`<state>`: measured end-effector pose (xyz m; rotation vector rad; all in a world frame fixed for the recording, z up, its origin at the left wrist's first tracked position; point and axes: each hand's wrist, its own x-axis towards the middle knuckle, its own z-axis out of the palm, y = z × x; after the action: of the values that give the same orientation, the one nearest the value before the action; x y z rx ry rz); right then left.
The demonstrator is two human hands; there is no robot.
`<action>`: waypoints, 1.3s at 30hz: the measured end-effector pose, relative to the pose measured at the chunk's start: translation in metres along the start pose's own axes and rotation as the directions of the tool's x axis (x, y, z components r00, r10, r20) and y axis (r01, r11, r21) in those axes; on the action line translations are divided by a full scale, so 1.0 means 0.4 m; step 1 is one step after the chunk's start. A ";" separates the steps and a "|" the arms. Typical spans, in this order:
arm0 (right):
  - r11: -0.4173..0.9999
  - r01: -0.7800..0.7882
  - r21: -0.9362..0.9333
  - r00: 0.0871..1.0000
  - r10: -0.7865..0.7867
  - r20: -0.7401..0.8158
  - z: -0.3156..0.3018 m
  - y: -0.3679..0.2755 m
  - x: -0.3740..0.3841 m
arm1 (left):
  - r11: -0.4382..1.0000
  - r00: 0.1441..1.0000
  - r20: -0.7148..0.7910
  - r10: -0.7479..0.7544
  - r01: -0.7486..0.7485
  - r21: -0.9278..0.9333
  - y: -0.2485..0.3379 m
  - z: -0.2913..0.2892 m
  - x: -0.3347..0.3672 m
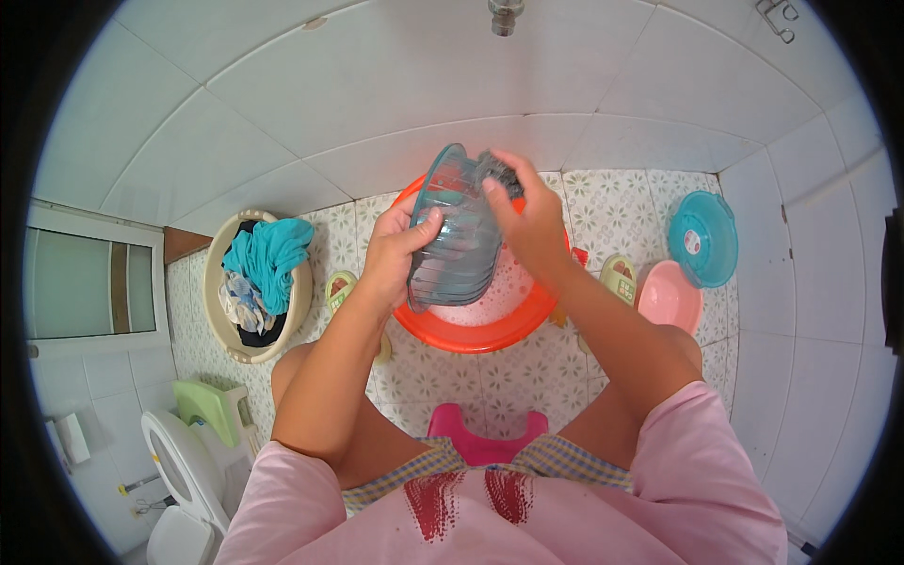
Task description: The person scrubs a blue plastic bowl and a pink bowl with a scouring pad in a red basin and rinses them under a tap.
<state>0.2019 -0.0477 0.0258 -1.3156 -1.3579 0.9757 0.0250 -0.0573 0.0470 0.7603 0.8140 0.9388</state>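
Tilted up on its side above the orange basin [476, 340] is a translucent blue-grey ribbed plastic container [459, 247]. My left hand [388, 250] grips its left edge, thumb on the near face and the other fingers hidden behind. Between the thumb and fingers of my right hand [530, 215] is a dark grey scouring pad [498, 172]. The pad is against or very close to the container's upper right part; exact contact is hard to see. Foamy water [504, 287] fills the orange basin below.
A cream laundry basket [215, 315] of clothes stands left, near a toilet [172, 461]. At right are a blue basin [718, 231] and a pink basin [670, 299]. Green slippers [619, 276] flank the orange basin. A magenta stool [485, 447] is beneath me; a metal tap [506, 17] juts overhead.
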 end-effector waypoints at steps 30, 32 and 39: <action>0.832 0.497 -0.246 0.867 -0.488 0.100 0.022 0.010 -0.022 | 0.995 0.993 -0.100 0.057 -0.049 0.084 -0.020 -0.044 0.015; 0.930 0.332 -0.160 0.943 -0.327 0.058 0.018 0.014 -0.024 | 0.996 0.988 -0.143 0.063 -0.054 0.065 -0.023 -0.039 0.013; 0.701 0.650 -0.293 0.754 -0.645 0.128 0.030 0.017 -0.042 | 0.997 0.972 -0.223 0.079 -0.072 0.040 -0.003 -0.049 0.016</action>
<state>0.1906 -0.0630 0.0148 -0.9162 -1.8717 0.2740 0.0109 -0.0483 0.0349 0.7242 1.0051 1.0956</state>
